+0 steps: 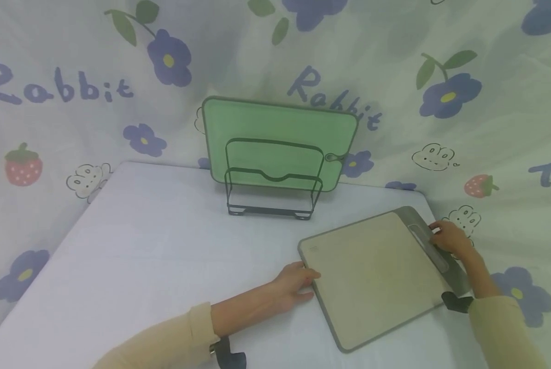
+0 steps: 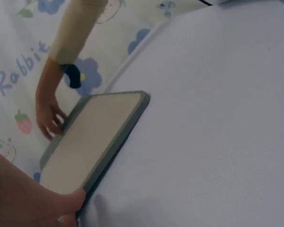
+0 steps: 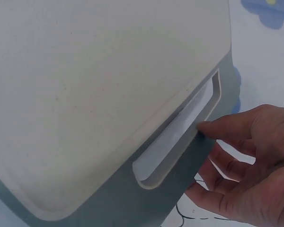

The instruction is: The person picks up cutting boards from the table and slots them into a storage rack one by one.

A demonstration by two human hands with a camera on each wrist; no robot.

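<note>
A beige cutting board (image 1: 372, 277) with a grey-green rim lies at the right of the white table, a slotted handle strip on its right side. My left hand (image 1: 290, 287) grips the left edge; in the left wrist view the thumb (image 2: 75, 201) presses that edge, and a dark gap shows beneath the board. At the handle strip, my right hand (image 1: 450, 239) pinches the outer border. The right wrist view has its thumb (image 3: 213, 128) on top beside the slot (image 3: 180, 132), with the other fingers partly hidden at the underside.
Behind the board, a dark wire rack (image 1: 270, 209) holds a green cutting board (image 1: 280, 123) upright, leaning back. A patterned cloth (image 1: 238, 61) hangs behind the table (image 1: 155, 246) and along its sides. Dark wrist devices (image 1: 229, 353) are worn near both cuffs.
</note>
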